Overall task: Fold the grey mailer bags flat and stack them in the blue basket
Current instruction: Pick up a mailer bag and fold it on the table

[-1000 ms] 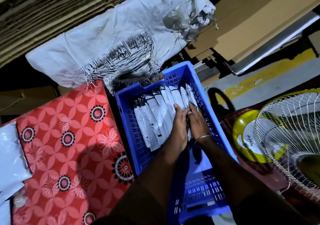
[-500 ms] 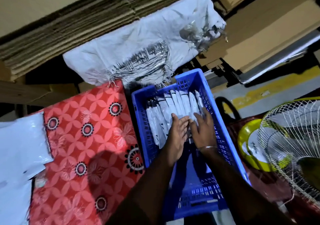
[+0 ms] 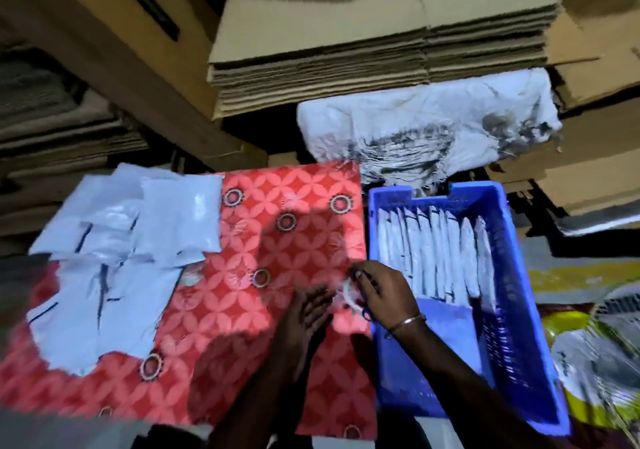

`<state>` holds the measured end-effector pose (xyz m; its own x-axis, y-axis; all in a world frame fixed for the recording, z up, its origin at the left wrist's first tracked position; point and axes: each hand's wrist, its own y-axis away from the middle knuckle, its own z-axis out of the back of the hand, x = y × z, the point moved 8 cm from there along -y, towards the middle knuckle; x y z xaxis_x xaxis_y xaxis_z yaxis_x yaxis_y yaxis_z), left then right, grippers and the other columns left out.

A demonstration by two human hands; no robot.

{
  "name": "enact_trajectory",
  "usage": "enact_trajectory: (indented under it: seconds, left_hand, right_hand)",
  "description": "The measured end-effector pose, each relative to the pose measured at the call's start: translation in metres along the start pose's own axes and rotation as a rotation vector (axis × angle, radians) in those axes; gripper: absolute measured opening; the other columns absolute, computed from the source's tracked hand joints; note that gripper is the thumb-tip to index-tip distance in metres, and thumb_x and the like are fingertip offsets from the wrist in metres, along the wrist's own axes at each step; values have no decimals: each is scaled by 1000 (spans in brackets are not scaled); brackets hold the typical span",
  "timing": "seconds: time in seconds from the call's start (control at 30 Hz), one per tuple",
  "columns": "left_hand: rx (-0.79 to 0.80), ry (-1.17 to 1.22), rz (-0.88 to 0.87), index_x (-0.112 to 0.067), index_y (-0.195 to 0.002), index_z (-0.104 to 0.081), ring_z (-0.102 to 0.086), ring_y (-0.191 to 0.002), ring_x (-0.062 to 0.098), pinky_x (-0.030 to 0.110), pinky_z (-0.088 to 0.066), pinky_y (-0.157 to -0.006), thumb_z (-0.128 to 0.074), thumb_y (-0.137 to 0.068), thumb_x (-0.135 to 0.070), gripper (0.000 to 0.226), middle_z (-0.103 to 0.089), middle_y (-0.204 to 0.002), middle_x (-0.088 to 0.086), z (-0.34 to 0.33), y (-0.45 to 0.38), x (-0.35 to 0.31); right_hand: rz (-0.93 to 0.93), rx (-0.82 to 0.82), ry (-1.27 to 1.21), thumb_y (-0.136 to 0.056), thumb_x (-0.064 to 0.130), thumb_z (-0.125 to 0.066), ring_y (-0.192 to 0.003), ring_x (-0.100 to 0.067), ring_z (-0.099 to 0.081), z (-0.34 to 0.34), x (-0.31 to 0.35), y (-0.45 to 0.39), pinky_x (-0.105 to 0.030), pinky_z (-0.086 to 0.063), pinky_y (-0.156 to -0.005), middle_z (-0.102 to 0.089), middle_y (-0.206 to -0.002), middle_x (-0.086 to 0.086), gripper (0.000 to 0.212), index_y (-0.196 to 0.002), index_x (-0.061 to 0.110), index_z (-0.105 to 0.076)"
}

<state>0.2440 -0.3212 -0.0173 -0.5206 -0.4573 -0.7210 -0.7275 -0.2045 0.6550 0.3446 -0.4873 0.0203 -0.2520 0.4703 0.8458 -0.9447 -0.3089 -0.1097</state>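
Note:
The blue basket (image 3: 519, 275) stands at the right, with several folded grey mailer bags (image 3: 433, 251) upright in a row in its far half. A loose pile of unfolded mailer bags (image 3: 121, 240) lies at the left on the red flowered cloth (image 3: 287, 247). Both hands hover over the cloth's right edge, just left of the basket. My right hand (image 3: 384, 292) has curled fingers that pinch a small white scrap (image 3: 343, 292); what the scrap is I cannot make out. My left hand (image 3: 311, 310) is beside it, blurred, with fingers stretched toward the scrap.
Stacks of flat cardboard (image 3: 381, 50) fill the back. A white woven sack (image 3: 426, 130) lies behind the basket. A fan with yellow parts (image 3: 602, 344) is at the right edge, close to the basket's side.
Both hands have come out of the basket and moved left onto the red cloth. The view has swung left, bringing the pile of unfolded bags into sight.

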Motion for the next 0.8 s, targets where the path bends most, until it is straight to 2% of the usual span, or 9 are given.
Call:
enact_trajectory:
  seconds: [0.1,0.2,0.3,0.37,0.43,0.53,0.63,0.7,0.8]
  left_hand:
    - [-88,50,-26,-11,-116,-67,-65,-114,23,48,-39,-114,-27,-109,-41,50,-77,-111,6,72,24,-15]
    - [-152,79,-52,-13,-113,-67,-66,-114,23,43,-42,-108,-29,-109,-41,48,-78,-111,6,148,47,-27]
    - [-207,71,-32,-15,-109,-68,-65,-111,22,33,-46,-92,-30,-109,-39,44,-75,-113,6,223,68,-34]
    - [-257,78,-30,-15,-108,-67,-67,-104,21,29,-47,-83,-32,-109,-38,42,-74,-111,8,267,77,-36]
    - [-281,70,-31,-15,-111,-69,-69,-101,19,29,-48,-84,-36,-108,-39,41,-76,-109,8,304,87,-40]
    - [-327,66,-25,-14,-117,-71,-69,-106,17,33,-47,-90,-41,-107,-37,38,-78,-110,3,370,105,-42]
    - [-362,105,-41,-10,-117,-69,-69,-101,18,29,-50,-80,-38,-109,-32,39,-76,-112,7,406,113,-45]
    - [-389,143,-34,-7,-115,-67,-70,-97,18,25,-53,-72,-38,-110,-29,37,-74,-111,11,420,117,-43]
    - [-420,187,-33,-1,-117,-65,-72,-96,22,26,-54,-72,-43,-109,-27,34,-73,-110,16,434,119,-38]
  right_hand:
    - [54,92,-36,-95,29,-49,-91,-16,-68,-50,49,3,-32,-52,-77,-75,-97,3,29,-106,18,-73]
    - [78,175,-24,-93,32,-48,-90,-10,-67,-113,93,14,-25,-49,-76,-73,-96,11,29,-103,21,-74]
    - [8,215,-79,-93,27,-56,-88,2,-66,-174,131,35,-17,-47,-77,-70,-91,24,20,-99,35,-74]
    - [-6,214,-127,-96,12,-63,-86,6,-66,-207,156,46,-13,-48,-77,-71,-90,30,35,-93,46,-69]
    - [-29,250,-162,-96,3,-62,-85,11,-65,-240,174,56,-11,-47,-76,-69,-91,35,45,-94,48,-68]
    - [-45,336,-164,-94,17,-60,-86,11,-65,-295,207,76,-13,-47,-78,-70,-92,34,33,-93,48,-70]
    - [-46,378,-158,-94,17,-61,-91,13,-63,-321,223,81,-13,-46,-81,-70,-94,34,31,-94,46,-71]
    - [-50,405,-143,-94,16,-64,-93,9,-65,-334,224,81,-16,-49,-83,-73,-98,27,28,-98,41,-74]
    - [-66,440,-126,-95,16,-66,-102,2,-66,-347,223,81,-15,-48,-88,-74,-111,14,22,-102,34,-75]
